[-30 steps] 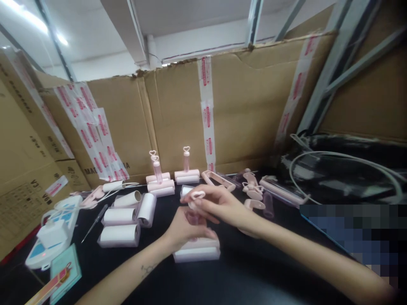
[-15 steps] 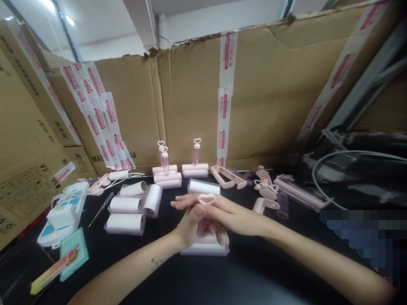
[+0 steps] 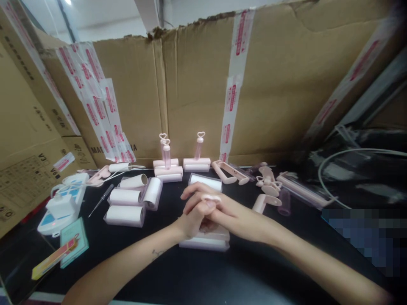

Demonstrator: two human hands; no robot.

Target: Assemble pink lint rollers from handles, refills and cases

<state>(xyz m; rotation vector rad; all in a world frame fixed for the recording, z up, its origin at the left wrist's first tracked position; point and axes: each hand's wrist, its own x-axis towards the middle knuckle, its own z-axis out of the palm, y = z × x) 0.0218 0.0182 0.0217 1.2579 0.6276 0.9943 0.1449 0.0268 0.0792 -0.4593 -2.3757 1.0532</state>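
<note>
A pale pink lint roller (image 3: 205, 244) stands on the black table in front of me, its roll part at the bottom and a heart-shaped loop (image 3: 211, 198) at the top of its handle. My left hand (image 3: 190, 222) is closed around the handle, thumb up beside the loop. From the right, my right hand (image 3: 233, 214) wraps over the handle top, its fingers curled across my left hand. Most of the handle is hidden by both hands. Just behind them lies a white roll in a clear case (image 3: 206, 183).
Finished-looking lint rollers (image 3: 168, 173) stand at the back by the cardboard wall (image 3: 197, 93). Several white rolls in cases (image 3: 124, 214) lie left, near a screwdriver (image 3: 101, 201), a power strip (image 3: 47, 222) and a yellow box cutter (image 3: 54, 257). Loose pink parts (image 3: 267, 180) lie right.
My right hand's fingers, stretched out flat before, have curled down over my left hand and the handle top. The view has tilted down slightly.
</note>
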